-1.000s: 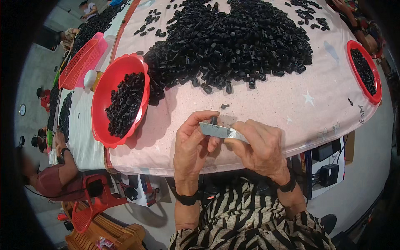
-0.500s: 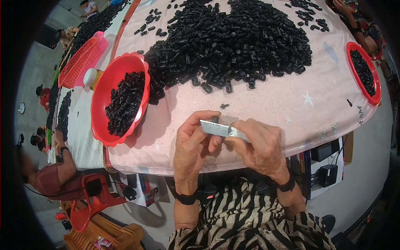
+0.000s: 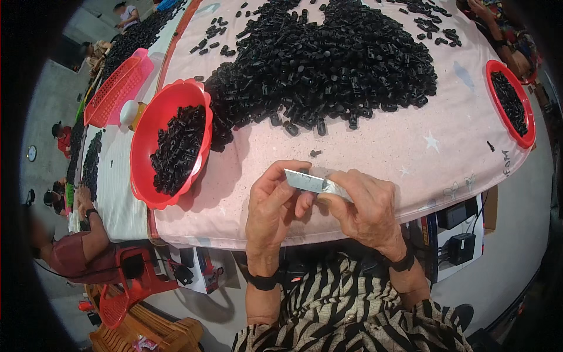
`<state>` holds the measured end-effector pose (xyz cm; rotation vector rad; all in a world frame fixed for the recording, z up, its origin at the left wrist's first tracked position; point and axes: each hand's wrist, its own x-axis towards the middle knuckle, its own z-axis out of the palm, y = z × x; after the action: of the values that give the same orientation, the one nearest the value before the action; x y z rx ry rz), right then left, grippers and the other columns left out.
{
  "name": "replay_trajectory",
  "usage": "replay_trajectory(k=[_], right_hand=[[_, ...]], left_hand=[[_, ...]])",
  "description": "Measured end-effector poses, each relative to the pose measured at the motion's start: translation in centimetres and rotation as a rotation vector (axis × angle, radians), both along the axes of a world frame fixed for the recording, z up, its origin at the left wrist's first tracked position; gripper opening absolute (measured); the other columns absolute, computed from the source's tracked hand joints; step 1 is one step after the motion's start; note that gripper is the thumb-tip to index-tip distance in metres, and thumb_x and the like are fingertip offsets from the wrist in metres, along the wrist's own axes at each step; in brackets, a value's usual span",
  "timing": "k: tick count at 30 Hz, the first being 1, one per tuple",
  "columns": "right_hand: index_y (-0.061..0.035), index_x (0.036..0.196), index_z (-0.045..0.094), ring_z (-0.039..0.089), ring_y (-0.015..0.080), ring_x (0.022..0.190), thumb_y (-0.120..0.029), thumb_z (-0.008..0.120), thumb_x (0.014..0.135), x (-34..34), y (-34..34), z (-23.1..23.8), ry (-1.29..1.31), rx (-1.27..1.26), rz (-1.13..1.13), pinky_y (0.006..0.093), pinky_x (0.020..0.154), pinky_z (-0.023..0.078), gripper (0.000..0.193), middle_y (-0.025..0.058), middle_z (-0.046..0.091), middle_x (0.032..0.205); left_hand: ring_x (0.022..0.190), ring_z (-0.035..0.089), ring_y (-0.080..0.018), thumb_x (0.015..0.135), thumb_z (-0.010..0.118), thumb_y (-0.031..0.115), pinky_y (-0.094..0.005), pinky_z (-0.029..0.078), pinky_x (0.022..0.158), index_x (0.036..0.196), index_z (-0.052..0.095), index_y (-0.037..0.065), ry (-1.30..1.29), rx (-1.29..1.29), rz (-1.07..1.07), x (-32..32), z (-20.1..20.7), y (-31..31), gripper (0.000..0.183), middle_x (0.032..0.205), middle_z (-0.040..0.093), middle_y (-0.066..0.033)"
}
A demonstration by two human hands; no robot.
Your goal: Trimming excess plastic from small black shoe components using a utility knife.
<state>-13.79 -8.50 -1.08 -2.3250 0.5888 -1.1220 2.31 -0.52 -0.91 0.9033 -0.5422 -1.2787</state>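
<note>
My right hand [image 3: 368, 204] is closed round the white-wrapped handle of a short flat knife blade [image 3: 304, 180]. The blade points left, with its angled tip over the fingers of my left hand [image 3: 271, 205]. Between that hand's thumb and fingers is a small black plastic part, mostly hidden behind the blade. Just beyond my fingertips a small black scrap [image 3: 315, 154] lies on the pink cloth. A big heap of black plastic parts [image 3: 328, 64] spreads across the table farther away.
To the left stands a red scalloped bowl [image 3: 141, 146] part-filled with black parts, beside a white-lidded jar [image 3: 129, 112] and a pink basket [image 3: 117, 88]. A red-rimmed bowl [image 3: 529, 132] is at the right edge. Other people sit around the tables; a red chair [image 3: 126, 281] stands lower left.
The blade has shifted slightly and now covers more of the black part in my left hand. Both hands stay nearly in place; the whole view has moved a little.
</note>
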Motion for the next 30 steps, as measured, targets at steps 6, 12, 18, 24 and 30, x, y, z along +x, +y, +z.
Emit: replay_trajectory(k=[6,12,18,24,30], right_hand=[[0.0018,0.099,0.060,0.057,0.0181,0.051,-0.019,0.073,0.082,-0.21,-0.11,-0.06,0.000,0.001,-0.039,0.0298,0.043,0.044,0.030,0.0081,0.057,0.065],[0.0015,0.096,0.060,0.059,0.0182,0.053,-0.020,0.072,0.082,-0.20,-0.06,-0.08,-0.001,0.000,0.025,0.0299,0.044,0.045,0.028,0.0089,0.058,0.067],[0.0015,0.095,0.061,0.058,0.0176,0.052,-0.019,0.071,0.083,-0.17,-0.04,-0.11,-0.005,0.007,0.044,0.0299,0.043,0.044,0.026,0.0092,0.059,0.067],[0.0020,0.094,0.061,0.058,0.0177,0.051,-0.018,0.071,0.083,-0.13,-0.02,-0.13,0.006,-0.004,0.014,0.0296,0.043,0.044,0.025,0.0089,0.058,0.066],[0.0029,0.095,0.061,0.057,0.0182,0.051,-0.018,0.072,0.082,-0.16,0.03,-0.08,0.015,-0.013,-0.002,0.0308,0.042,0.044,0.026,0.0086,0.057,0.065]], left_hand=[[0.058,0.051,-0.0096,0.095,0.053,0.013,-0.0205,0.041,0.051,0.115,0.054,-0.005,0.035,-0.001,0.014,-0.08,0.17,-0.04,0.027,0.072,0.059,-0.0074],[0.060,0.054,-0.0101,0.095,0.054,0.014,-0.0209,0.043,0.056,0.116,0.054,-0.005,0.038,-0.052,0.002,-0.12,0.14,-0.11,0.028,0.073,0.060,-0.0066],[0.064,0.057,-0.0110,0.091,0.064,0.019,-0.0183,0.047,0.053,0.116,0.053,-0.006,0.078,-0.071,0.027,0.00,-0.39,-0.02,0.037,0.095,0.060,-0.0139],[0.064,0.058,-0.0117,0.095,0.055,0.011,-0.0215,0.047,0.061,0.116,0.056,-0.004,0.050,-0.037,0.069,-0.37,0.04,-0.16,0.026,0.080,0.063,-0.0111],[0.062,0.057,-0.0117,0.095,0.055,0.010,-0.0218,0.047,0.058,0.116,0.057,-0.004,0.047,-0.033,0.076,-0.27,-0.04,-0.02,0.026,0.077,0.063,-0.0105]])
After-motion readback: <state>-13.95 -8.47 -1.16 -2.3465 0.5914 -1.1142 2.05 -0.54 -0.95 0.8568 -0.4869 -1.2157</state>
